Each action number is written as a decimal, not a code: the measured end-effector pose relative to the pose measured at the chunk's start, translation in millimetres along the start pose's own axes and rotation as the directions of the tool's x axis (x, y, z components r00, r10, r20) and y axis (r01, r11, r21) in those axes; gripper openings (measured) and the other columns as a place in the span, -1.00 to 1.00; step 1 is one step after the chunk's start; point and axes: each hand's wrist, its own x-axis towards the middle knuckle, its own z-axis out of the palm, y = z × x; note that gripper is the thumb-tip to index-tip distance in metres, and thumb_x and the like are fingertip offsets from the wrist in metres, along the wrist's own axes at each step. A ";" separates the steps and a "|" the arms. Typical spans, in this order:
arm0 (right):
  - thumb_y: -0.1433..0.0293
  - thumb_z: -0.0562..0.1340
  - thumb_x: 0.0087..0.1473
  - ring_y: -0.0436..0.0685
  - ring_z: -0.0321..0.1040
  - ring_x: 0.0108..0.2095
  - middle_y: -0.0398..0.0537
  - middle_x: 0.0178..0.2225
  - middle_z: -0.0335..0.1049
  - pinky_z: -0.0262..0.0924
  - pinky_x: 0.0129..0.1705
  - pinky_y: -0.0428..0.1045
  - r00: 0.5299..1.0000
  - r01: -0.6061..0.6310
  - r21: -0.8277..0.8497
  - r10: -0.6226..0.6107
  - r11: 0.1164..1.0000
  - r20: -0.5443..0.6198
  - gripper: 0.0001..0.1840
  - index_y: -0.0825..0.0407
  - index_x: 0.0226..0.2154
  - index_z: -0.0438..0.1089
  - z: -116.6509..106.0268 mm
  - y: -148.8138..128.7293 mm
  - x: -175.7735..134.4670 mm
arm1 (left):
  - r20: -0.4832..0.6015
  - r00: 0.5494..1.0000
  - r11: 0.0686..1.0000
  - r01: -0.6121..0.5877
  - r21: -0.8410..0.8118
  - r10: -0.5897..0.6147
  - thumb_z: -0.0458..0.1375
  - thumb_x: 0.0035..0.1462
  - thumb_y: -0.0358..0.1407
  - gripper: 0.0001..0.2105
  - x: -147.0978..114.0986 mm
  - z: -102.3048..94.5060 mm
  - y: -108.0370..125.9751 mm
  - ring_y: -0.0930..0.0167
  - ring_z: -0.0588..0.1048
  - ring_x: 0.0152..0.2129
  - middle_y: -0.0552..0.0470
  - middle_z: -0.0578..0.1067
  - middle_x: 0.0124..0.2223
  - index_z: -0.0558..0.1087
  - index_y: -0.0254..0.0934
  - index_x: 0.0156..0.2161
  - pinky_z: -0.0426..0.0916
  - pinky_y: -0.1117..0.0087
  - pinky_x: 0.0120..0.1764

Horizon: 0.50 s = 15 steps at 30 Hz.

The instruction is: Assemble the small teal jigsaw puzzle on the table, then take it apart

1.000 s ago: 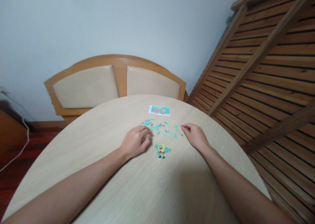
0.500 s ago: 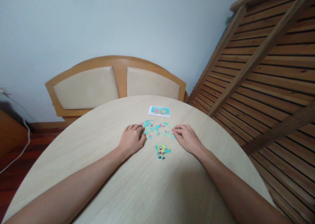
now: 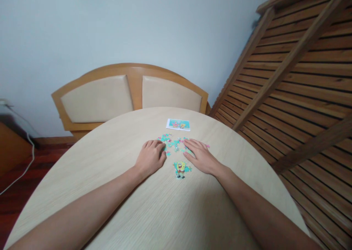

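Note:
Loose jigsaw puzzle pieces (image 3: 175, 143), turquoise with bits of pink, lie scattered on the round table between my hands. My left hand (image 3: 150, 156) rests at their left side, fingers bent and slightly apart from the thumb, with nothing visible in it. On the other side, my right hand (image 3: 202, 156) lies low over the pieces, its fingers stretched out and covering some of them. Nearer to me sits a joined part of the puzzle (image 3: 180, 169), showing a yellow square cartoon figure on turquoise.
Behind the pieces lies a picture card (image 3: 178, 124) with a pink and a yellow figure. The pale wooden table (image 3: 110, 213) meets a padded headboard (image 3: 96, 99) at the back. A slatted wooden panel (image 3: 297, 74) leans at the right.
My right hand has moved left over the pieces and its fingers have straightened; a pink piece now shows beyond it. My left hand has shifted slightly right. The joined part stays put.

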 end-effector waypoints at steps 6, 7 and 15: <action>0.02 0.02 0.33 0.36 -0.03 0.36 0.00 0.32 0.19 -0.08 0.31 0.33 0.997 0.048 0.023 -0.050 0.999 0.062 -0.40 -0.08 0.29 0.23 -3.3 -4.5 2.7 | -0.020 0.999 0.999 -0.028 -0.028 0.027 0.08 0.28 -0.27 -0.74 0.5 3.2 0.4 0.19 0.42 0.00 -0.12 0.49 0.03 0.49 -0.24 0.02 0.26 0.11 0.13; 0.04 0.04 0.32 0.36 -0.01 0.35 0.01 0.30 0.23 -0.08 0.30 0.33 0.996 0.065 0.027 -0.067 0.998 0.053 -0.42 -0.08 0.27 0.26 -4.6 -5.1 1.9 | -0.021 0.999 0.999 -0.028 -0.026 0.028 0.08 0.28 -0.27 -0.74 0.3 3.2 0.1 0.19 0.42 0.00 -0.12 0.49 0.03 0.48 -0.24 0.01 0.26 0.11 0.12; 0.23 0.15 0.28 0.29 0.20 0.21 0.00 0.08 0.47 0.03 0.24 0.27 0.994 0.074 0.011 -0.073 0.997 -0.083 -0.68 -0.06 0.02 0.46 -6.9 -3.0 -3.4 | 0.003 1.000 0.999 0.025 -0.034 -0.025 0.10 0.25 -0.24 -0.75 -1.5 1.1 -2.4 0.17 0.43 -0.01 -0.12 0.50 0.04 0.47 -0.24 -0.01 0.29 0.09 0.10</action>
